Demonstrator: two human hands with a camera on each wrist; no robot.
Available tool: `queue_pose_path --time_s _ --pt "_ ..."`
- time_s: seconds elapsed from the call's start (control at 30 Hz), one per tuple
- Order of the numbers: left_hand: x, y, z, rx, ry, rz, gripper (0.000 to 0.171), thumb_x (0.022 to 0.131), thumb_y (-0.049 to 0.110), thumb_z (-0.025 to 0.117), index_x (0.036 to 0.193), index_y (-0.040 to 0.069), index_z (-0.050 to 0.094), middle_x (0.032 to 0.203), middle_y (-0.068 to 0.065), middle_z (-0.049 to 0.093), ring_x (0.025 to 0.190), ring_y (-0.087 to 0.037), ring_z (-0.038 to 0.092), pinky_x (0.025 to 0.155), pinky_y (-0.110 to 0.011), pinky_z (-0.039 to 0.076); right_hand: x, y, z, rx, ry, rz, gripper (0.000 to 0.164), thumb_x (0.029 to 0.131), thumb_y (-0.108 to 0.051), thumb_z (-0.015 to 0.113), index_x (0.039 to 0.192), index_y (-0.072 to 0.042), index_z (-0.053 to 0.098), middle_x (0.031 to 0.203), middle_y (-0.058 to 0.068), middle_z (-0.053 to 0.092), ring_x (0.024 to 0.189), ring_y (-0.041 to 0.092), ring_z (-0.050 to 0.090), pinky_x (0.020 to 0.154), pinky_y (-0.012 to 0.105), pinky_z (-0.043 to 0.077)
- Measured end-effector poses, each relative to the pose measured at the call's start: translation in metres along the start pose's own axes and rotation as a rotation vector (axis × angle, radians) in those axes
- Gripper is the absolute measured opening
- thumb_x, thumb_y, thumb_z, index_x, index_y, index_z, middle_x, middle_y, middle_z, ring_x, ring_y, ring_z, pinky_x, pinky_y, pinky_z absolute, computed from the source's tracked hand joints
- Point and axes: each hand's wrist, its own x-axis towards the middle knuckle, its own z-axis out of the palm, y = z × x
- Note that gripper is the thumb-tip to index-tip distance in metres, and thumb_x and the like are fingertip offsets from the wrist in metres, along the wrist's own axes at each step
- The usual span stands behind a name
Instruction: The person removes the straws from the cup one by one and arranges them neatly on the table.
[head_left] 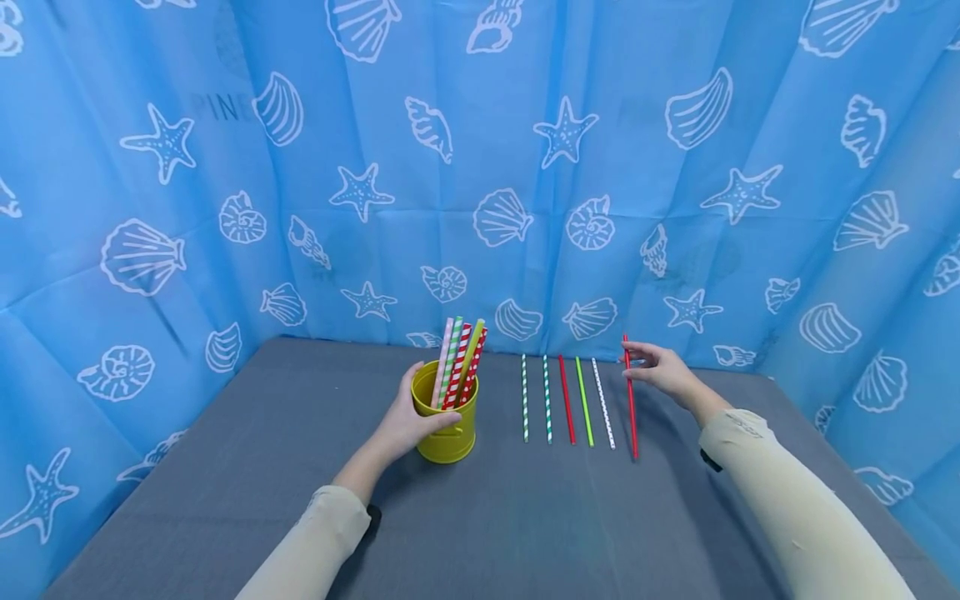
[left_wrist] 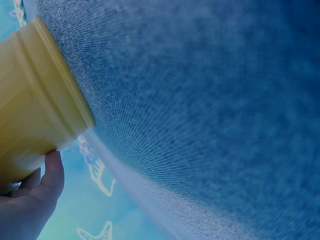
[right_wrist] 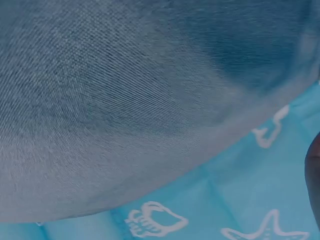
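My left hand (head_left: 405, 421) grips a yellow metal bucket (head_left: 447, 442) from its left side, thumb across the front near the small handle. Several paper straws (head_left: 461, 358), striped, dotted and plain, lean inside it. In the left wrist view the bucket (left_wrist: 40, 95) shows large, with fingertips against its wall. Over on the right, my right hand (head_left: 663, 375) pinches a plain red straw (head_left: 632, 408) near its far end. That straw stands at the right end of a row of straws. The right wrist view shows only a bit of a finger (right_wrist: 313, 175) at its right edge.
Between the hands lie a green-striped straw (head_left: 525, 400), another green-striped straw (head_left: 547, 400), a red straw (head_left: 567, 400), a lime green straw (head_left: 584, 400) and a patterned white straw (head_left: 603, 404). Behind the grey table (head_left: 480, 533) hangs a blue shell-print curtain (head_left: 465, 183).
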Motion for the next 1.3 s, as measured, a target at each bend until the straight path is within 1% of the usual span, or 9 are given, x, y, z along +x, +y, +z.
queue_pose_path --time_s 0.2,0.3,0.5,0.7,0.83,1.0,1.07,1.2,1.3 --pt "-0.002 0.001 0.001 0.005 -0.003 -0.003 0.103 0.082 0.038 0.078 0.153 0.015 0.008 0.146 -0.017 0.034 0.13 -0.033 0.037 0.107 -0.055 0.034 0.009 0.02 0.003 0.032 -0.06 0.028 0.063 0.095 -0.005 0.06 0.147 0.01 0.028 0.139 0.037 0.039 0.127 0.049 0.04 0.099 0.054 0.042" --pt "-0.002 0.001 0.002 0.001 -0.005 -0.013 0.104 0.081 0.039 0.079 0.153 0.016 0.008 0.146 -0.016 0.035 0.13 -0.032 0.037 0.107 -0.055 0.034 0.014 0.029 0.004 0.017 -0.083 0.061 0.063 0.095 -0.006 0.06 0.146 0.011 0.027 0.141 0.037 0.037 0.13 0.05 0.035 0.101 0.054 0.039" --pt "-0.002 0.0 0.003 -0.012 -0.002 -0.016 0.106 0.079 0.041 0.081 0.153 0.017 0.009 0.146 -0.014 0.036 0.13 -0.031 0.038 0.106 -0.054 0.035 0.022 0.039 0.005 -0.023 -0.121 0.125 0.063 0.095 -0.009 0.062 0.145 0.012 0.03 0.142 0.035 0.038 0.132 0.048 0.036 0.105 0.052 0.037" --pt "-0.003 0.0 0.003 -0.012 0.002 -0.019 0.107 0.078 0.04 0.081 0.154 0.018 0.008 0.146 -0.014 0.035 0.13 -0.031 0.037 0.106 -0.054 0.035 0.025 0.038 0.009 -0.088 -0.146 0.095 0.06 0.094 -0.009 0.064 0.14 0.017 0.035 0.137 0.037 0.042 0.128 0.048 0.041 0.101 0.052 0.041" --pt "-0.002 0.0 0.002 -0.011 0.003 -0.024 0.107 0.079 0.041 0.08 0.154 0.018 0.008 0.146 -0.014 0.035 0.13 -0.031 0.037 0.106 -0.055 0.034 0.028 0.041 0.011 -0.134 -0.13 0.082 0.06 0.094 -0.013 0.064 0.139 0.016 0.037 0.137 0.036 0.043 0.128 0.048 0.041 0.099 0.05 0.044" --pt "-0.001 0.0 0.001 -0.014 0.005 -0.021 0.105 0.081 0.04 0.079 0.154 0.018 0.007 0.147 -0.015 0.034 0.131 -0.032 0.036 0.107 -0.055 0.034 0.034 0.045 0.013 -0.211 -0.101 0.027 0.059 0.094 -0.016 0.066 0.138 0.014 0.042 0.136 0.034 0.046 0.128 0.047 0.042 0.1 0.052 0.041" --pt "-0.001 0.001 0.0 -0.012 0.003 -0.015 0.104 0.081 0.039 0.079 0.154 0.018 0.007 0.147 -0.016 0.034 0.131 -0.032 0.036 0.107 -0.055 0.034 0.032 0.042 0.013 -0.241 -0.103 0.014 0.058 0.094 -0.017 0.065 0.137 0.015 0.041 0.135 0.035 0.046 0.127 0.048 0.042 0.102 0.053 0.039" --pt "-0.001 0.002 0.0 -0.01 0.01 -0.015 0.105 0.08 0.04 0.08 0.154 0.019 0.008 0.147 -0.014 0.034 0.131 -0.031 0.036 0.107 -0.055 0.034 0.023 0.031 0.006 -0.272 -0.19 0.042 0.067 0.095 -0.02 0.065 0.143 0.014 0.032 0.138 0.039 0.039 0.129 0.052 0.037 0.103 0.056 0.036" --pt "-0.001 0.0 0.0 -0.013 0.009 -0.02 0.106 0.079 0.04 0.08 0.153 0.019 0.007 0.147 -0.014 0.034 0.131 -0.031 0.036 0.107 -0.055 0.034 0.014 0.025 0.002 -0.304 -0.291 0.064 0.078 0.091 -0.023 0.07 0.146 0.01 0.027 0.142 0.04 0.031 0.132 0.054 0.03 0.105 0.059 0.032"
